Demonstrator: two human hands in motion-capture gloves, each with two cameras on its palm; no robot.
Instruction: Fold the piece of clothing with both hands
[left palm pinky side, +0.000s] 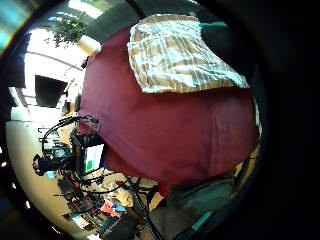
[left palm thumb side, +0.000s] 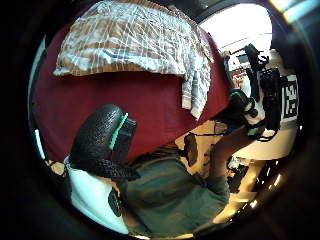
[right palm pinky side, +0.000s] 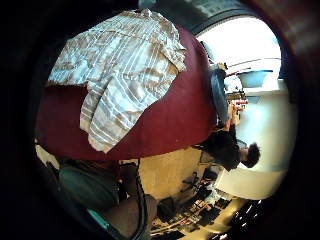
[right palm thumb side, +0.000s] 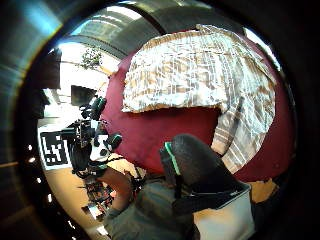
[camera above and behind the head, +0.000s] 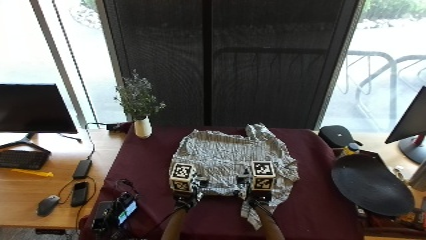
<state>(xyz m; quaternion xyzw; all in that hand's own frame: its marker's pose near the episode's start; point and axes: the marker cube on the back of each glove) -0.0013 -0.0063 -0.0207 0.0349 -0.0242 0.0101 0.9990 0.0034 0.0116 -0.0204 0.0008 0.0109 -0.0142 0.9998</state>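
Just beyond both hands, left hand (camera above and behind the head: 184, 199) and right hand (camera above and behind the head: 258, 198), whose fingers I cannot make out, the shirt (camera above and behind the head: 233, 159) lies rumpled on the desk (camera above and behind the head: 146, 165); uneven lifting could skew the fold.

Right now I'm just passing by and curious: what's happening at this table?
A person is working on a striped shirt spread on a dark red tablecloth. Both gloved hands, the left hand and the right hand, are at the shirt's near edge, but whether their fingers grip the cloth cannot be seen. The shirt lies rumpled and mostly spread out, one part trailing toward the table's near edge. A vase with a plant stands at the far left corner.
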